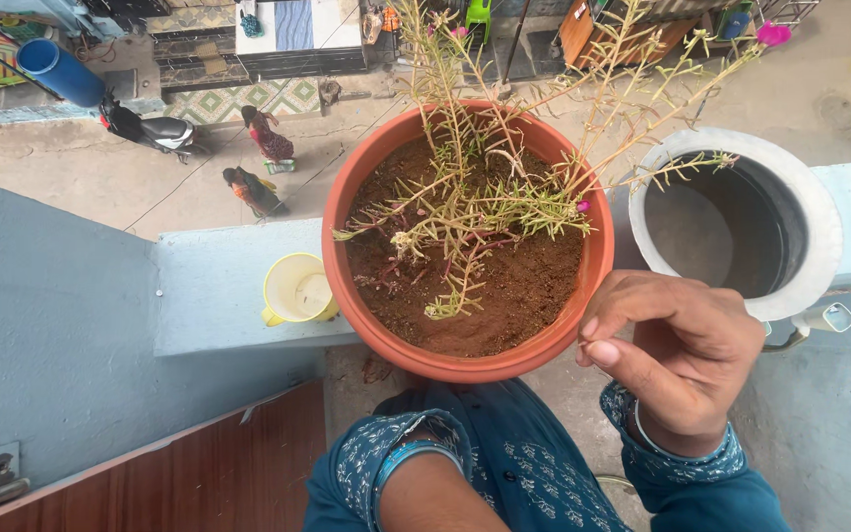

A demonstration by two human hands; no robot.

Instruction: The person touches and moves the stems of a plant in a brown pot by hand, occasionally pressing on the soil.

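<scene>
A terracotta pot (366, 187) full of brown soil stands on a pale blue ledge (209, 286). A thin, straggly plant (475, 207) with small pink flowers grows in it. My right hand (677, 360) hovers at the pot's near right rim, with thumb and forefinger pinched on what looks like a thin bit of dry stem. My left forearm, in a blue patterned sleeve (366, 458) with bangles, shows at the bottom below the pot. The left hand itself is out of view.
A yellow mug (297, 289) sits on the ledge left of the pot, and a round metal vessel (736, 222) sits to the right. Far below are a street with two people (258, 163), a parked scooter (150, 128) and a blue barrel (56, 69). A wooden panel (199, 473) is at the lower left.
</scene>
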